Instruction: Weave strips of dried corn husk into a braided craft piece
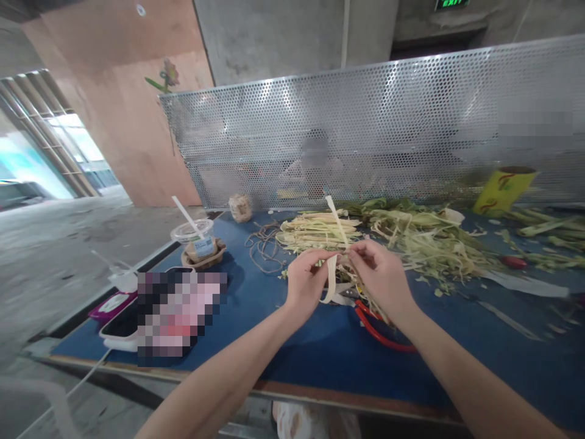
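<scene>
Pale strip (pixel 331 281), held above the middle of the blue table (pixel 256 341): I had it pinched between my left hand (pixel 304 279) and my right hand (pixel 384 274), a loop hanging between them and a straight white end standing above. Whether loop and end were one piece I could not tell. The step in hand, as I judged it, was shaping or fastening the strip where my hands nearly met; the next move seemed to call for a firm pinch on one side and a light, even pull on the other, lest so thin a piece split or slip.

The perforated metal screen (pixel 256 134) was the largest thing near me, standing along the table's far side. Before it spread a heap of leaves (pixel 425 238), green and dry; a smaller bundle of pale stalks (pixel 320 228) lay just beyond my hands. A red-handled tool (pixel 379 337) lay partly hidden below my right hand. My grip was closed on both sides, thumb against fingers.

As for lettering, the yellow container (pixel 505 190) bore red marks, none readable; the green sign (pixel 451 4) overhead read "EXIT"; the label (pixel 204 247) on the plastic cup (pixel 189 230) was too small to read.
</scene>
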`<action>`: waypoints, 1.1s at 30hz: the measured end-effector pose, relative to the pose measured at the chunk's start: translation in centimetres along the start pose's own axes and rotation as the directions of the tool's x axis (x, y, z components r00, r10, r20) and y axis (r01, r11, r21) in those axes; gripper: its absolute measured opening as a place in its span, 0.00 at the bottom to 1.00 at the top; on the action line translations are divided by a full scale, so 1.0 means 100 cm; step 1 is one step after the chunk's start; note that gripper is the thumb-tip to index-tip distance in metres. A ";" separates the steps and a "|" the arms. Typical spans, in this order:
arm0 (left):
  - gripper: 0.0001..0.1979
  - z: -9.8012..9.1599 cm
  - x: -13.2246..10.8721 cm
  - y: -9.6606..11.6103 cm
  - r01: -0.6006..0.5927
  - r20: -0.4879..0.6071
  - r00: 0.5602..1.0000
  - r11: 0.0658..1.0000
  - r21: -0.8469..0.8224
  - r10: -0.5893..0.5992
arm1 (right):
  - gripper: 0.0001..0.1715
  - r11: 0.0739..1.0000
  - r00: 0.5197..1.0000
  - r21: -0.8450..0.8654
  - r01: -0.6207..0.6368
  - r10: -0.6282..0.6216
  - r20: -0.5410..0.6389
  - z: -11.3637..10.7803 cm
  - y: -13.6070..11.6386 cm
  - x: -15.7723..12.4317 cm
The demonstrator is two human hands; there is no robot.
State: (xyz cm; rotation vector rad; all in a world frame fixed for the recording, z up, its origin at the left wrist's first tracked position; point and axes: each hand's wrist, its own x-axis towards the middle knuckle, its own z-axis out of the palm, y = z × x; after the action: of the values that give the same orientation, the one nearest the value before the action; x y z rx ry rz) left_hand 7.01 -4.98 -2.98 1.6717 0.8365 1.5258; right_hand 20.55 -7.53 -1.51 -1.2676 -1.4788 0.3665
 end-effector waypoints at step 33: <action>0.07 -0.007 0.005 0.000 -0.026 0.025 0.999 0.993 0.112 0.023 | 0.10 0.942 0.963 0.232 -0.243 0.205 0.175 -0.013 0.012 0.016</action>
State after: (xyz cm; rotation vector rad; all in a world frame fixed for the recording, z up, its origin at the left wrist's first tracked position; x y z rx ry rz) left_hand 6.31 -4.48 -2.71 1.7834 0.9072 1.4968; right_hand 22.47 -6.27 -1.17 -1.2252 -1.3618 0.7917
